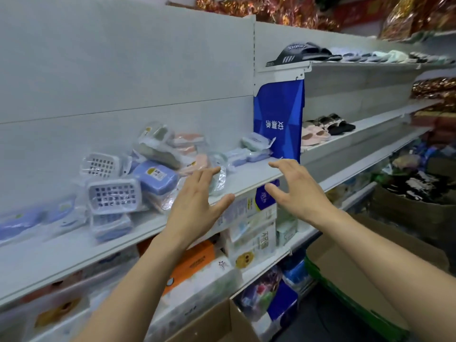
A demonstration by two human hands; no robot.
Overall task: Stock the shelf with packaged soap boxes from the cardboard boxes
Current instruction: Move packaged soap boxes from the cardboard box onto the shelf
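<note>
Hands first: I see both spread and holding nothing, fingers straight and a little fanned, hovering over the front lip of the shelf (246, 180) at the centre of the frame. My left hand (195, 201) sits just right of the heap of packaged soap boxes (138, 178), its fingertips reaching a clear wrapped pack (219, 178) at the heap's edge, though I cannot tell whether they touch it. My right hand (296, 191) hangs further right, over bare shelf board, just below the tall blue carton (278, 119) standing upright against the back panel. The soap packs lie jumbled, mostly left of centre, blue cases and white slotted trays tilted at mixed angles, with a second, smaller cluster (249, 150) behind the hands near the blue carton. So the stock lies up and to the left of both hands, and the left hand is clearly the nearer one. An open cardboard box (222, 324) shows at the bottom edge, another (345, 275) at lower right; I judge the next fetch means dropping down toward those, while tidying the heap would fall to the left hand
</note>
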